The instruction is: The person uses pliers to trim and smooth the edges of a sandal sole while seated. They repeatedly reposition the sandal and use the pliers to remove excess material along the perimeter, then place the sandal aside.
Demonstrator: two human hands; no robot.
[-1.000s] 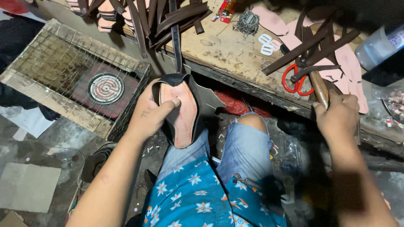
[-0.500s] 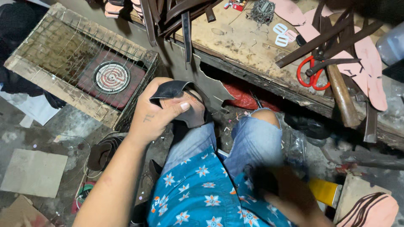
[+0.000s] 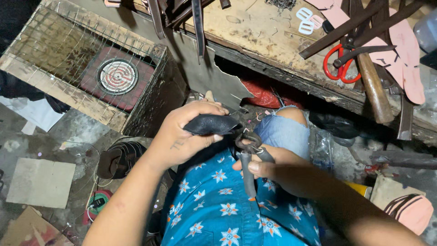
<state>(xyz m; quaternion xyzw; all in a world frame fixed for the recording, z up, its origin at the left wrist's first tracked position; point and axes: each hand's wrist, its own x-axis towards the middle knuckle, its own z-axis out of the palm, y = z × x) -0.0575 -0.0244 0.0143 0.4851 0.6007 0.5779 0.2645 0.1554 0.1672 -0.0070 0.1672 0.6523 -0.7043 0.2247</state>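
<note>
Left hand grips black shoe piece, right hand grips pincers, both over the lap.

Left hand (image 3: 182, 136) closed around a black shoe piece (image 3: 210, 124), held above the knees in front of the desk (image 3: 255, 32) edge. Right hand (image 3: 277, 171) closed on the grey handles of pincers (image 3: 248, 155); pincer head sits just beside the right end of the shoe piece, contact unclear. Person wears blue floral top (image 3: 218, 205) and jean shorts (image 3: 284, 132). On desk: red scissors (image 3: 339, 68), wooden handle (image 3: 374, 89), dark straps (image 3: 359, 27), pink insoles (image 3: 407, 54). Left: wire-covered box (image 3: 59, 59) with a round coil heater (image 3: 117, 76) inside. Cardboard (image 3: 40, 182) on floor.
</note>
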